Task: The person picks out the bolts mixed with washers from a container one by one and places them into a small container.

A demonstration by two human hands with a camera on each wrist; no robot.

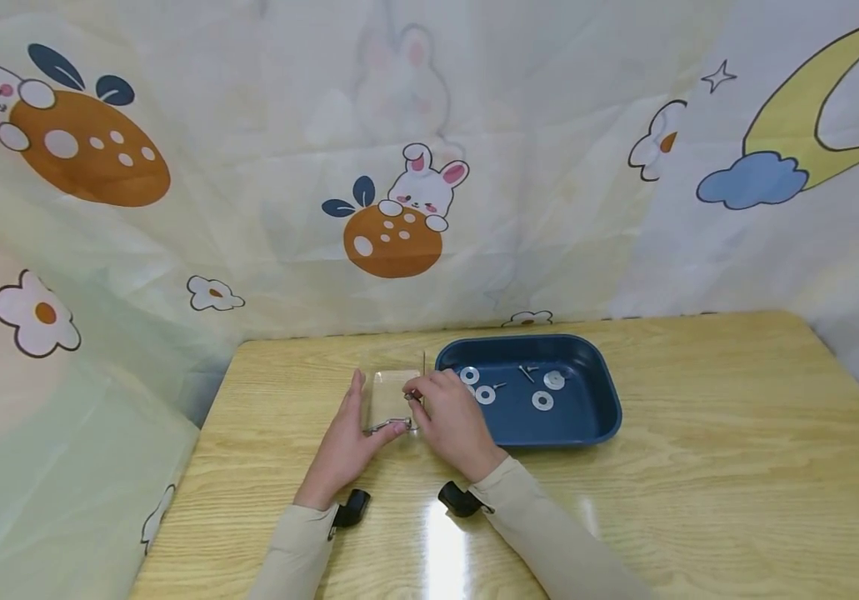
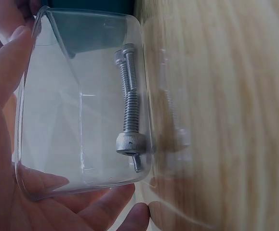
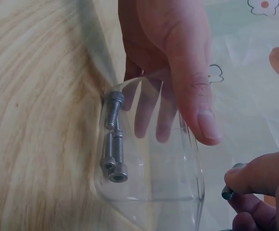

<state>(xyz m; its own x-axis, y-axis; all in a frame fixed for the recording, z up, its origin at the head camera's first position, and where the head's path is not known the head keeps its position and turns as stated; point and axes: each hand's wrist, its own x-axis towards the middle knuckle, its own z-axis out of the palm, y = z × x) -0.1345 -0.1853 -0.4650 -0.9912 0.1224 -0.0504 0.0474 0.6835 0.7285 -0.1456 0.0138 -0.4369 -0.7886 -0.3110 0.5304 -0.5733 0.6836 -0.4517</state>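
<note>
A clear plastic box (image 1: 392, 396) stands on the table, left of the tray. My left hand (image 1: 342, 450) grips its left side, thumb by the near rim and fingers along the outside of the wall. Several metal socket-head bolts (image 2: 131, 113) lie on the floor of the box; they show through the wall in both wrist views. Over the box's right side, my right hand (image 1: 461, 427) pinches a small metal piece (image 3: 228, 193) between thumb and fingertips. Most of that piece is hidden by the fingers, so I cannot tell its kind.
Just right of the box sits a dark blue tray (image 1: 586, 421), partly behind my right hand. Several flat washers (image 1: 542, 401) and a few small screws (image 1: 526, 374) lie in it. A printed cloth (image 1: 279, 233) hangs behind the wooden table (image 1: 736, 467).
</note>
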